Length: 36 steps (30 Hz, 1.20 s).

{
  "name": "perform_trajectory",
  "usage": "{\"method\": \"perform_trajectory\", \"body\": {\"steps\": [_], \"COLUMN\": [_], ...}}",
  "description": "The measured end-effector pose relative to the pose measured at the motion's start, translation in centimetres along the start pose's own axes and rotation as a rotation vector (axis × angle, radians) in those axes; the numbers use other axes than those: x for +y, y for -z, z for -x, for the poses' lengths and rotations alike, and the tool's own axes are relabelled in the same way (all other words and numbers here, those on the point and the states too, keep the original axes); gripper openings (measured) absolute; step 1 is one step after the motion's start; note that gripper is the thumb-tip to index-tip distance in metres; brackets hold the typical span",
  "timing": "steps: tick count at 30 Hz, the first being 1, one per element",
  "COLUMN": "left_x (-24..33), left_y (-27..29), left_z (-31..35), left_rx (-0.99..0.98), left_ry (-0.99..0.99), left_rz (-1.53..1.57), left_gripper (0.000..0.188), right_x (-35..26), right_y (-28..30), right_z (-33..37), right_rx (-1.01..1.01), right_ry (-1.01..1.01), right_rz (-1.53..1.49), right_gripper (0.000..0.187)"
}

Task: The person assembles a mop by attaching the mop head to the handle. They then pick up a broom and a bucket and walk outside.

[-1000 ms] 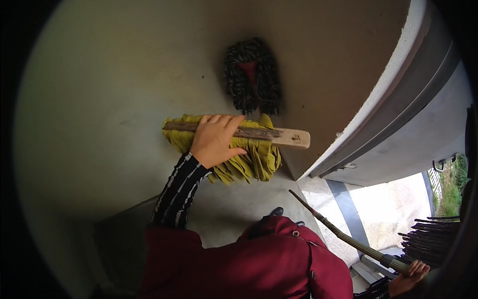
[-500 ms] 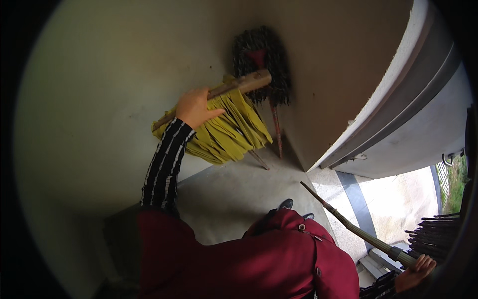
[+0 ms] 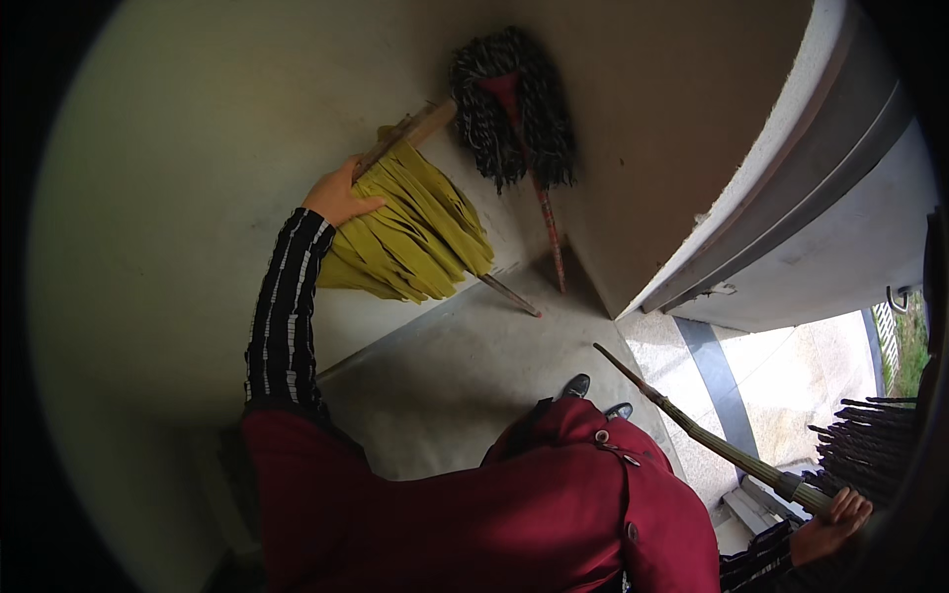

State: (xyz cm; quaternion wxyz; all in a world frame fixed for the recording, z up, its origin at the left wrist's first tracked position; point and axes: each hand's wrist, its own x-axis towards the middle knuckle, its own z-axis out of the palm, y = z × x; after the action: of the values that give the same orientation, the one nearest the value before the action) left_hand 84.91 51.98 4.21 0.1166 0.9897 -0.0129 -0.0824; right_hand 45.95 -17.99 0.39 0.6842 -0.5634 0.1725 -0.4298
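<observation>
My left hand (image 3: 341,195) is closed around the wooden head bar of a yellow mop (image 3: 405,232). Its cloth strips hang down by the wall, and the tip of its handle (image 3: 514,296) slants out below them toward the floor. At the lower right, my right hand (image 3: 832,526) grips a broom by its bamboo handle (image 3: 727,450). The handle's thin end points up and left over the floor. The broom's dark twig bristles (image 3: 865,450) show beside that hand, partly lost in the dark rim.
A dark grey string mop (image 3: 514,104) with a red head leans upside down in the wall corner, its patterned handle (image 3: 551,232) reaching the floor. On the right stands a pale door (image 3: 806,267) with a handle. A paved, sunlit strip (image 3: 791,371) lies past a dark floor band.
My left hand has moved left with the yellow mop, away from the dark string mop, uncovering more of it. My right hand keeps the broom in nearly the same place.
</observation>
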Motion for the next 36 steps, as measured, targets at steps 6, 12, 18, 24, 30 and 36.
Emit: {"method": "perform_trajectory", "body": {"steps": [6,12,18,24,30,36], "left_x": [-2.0,-3.2,-2.6,-2.5,-3.1,-1.9], "left_y": [-0.7,-0.8,-0.6,-1.1,-2.0,-2.0], "left_z": [0.0,0.1,0.9,1.1,0.8,0.9], "left_rx": [0.064,0.084,-0.153,-0.167,-0.144,-0.136], "left_ry": [0.104,0.157,0.093,-0.052,-0.072,-0.141], "left_rz": [0.015,0.023,0.434,0.617,0.484,0.509], "left_gripper": [0.087,0.092,0.098,0.086,0.069,0.072], "right_x": [-0.8,-1.0,0.4,1.0,0.6,-0.4], "right_y": [-5.6,-6.4,-9.0,-13.4,-16.1,-17.6], "right_z": [0.6,0.7,1.8,2.1,2.9,3.2], "right_rx": [0.254,0.270,0.308,0.115,0.108,0.092], "right_ry": [0.022,-0.009,0.021,0.198,0.197,0.201], "right_rz": [0.019,0.049,0.072,0.038,0.060,0.010], "right_gripper": [0.024,0.027,0.030,0.030,0.030,0.031]}}
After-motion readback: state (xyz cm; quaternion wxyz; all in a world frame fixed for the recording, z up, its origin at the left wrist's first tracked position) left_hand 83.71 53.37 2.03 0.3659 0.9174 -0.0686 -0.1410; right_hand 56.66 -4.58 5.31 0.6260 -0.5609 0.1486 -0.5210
